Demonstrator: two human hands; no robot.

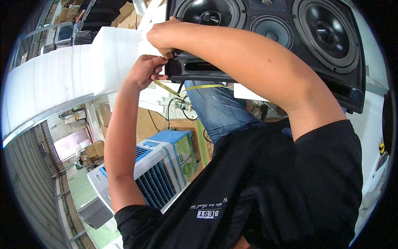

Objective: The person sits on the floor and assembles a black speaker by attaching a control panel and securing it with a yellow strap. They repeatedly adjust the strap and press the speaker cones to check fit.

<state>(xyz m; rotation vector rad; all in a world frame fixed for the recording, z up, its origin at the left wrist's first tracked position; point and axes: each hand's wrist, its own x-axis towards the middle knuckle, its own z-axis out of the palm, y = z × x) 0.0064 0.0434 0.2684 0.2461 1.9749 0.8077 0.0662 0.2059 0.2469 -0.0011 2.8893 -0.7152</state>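
Observation:
A large black speaker cabinet (pixel 257 8) with several round cones lies at the top, its long slot facing me. My left hand (pixel 146 71) is at the cabinet's near left corner, thumb and forefinger pinched together against the edge; what is between them is too small to tell. A yellow strip (pixel 166 88) runs out just below its fingers and loops under the cabinet. Across the cones reaches my right arm, and my right hand (pixel 161 38) bends over the left side, fingers curled close to the left fingertips. Its grip is partly hidden by the hand itself.
White foam blocks (pixel 112 60) stand left of the cabinet. Below are a blue-and-white air cooler (pixel 155 182), a cardboard box (pixel 203 143) and black cables (pixel 169 108). My jeans-clad leg (pixel 215 108) is beneath the cabinet's near edge.

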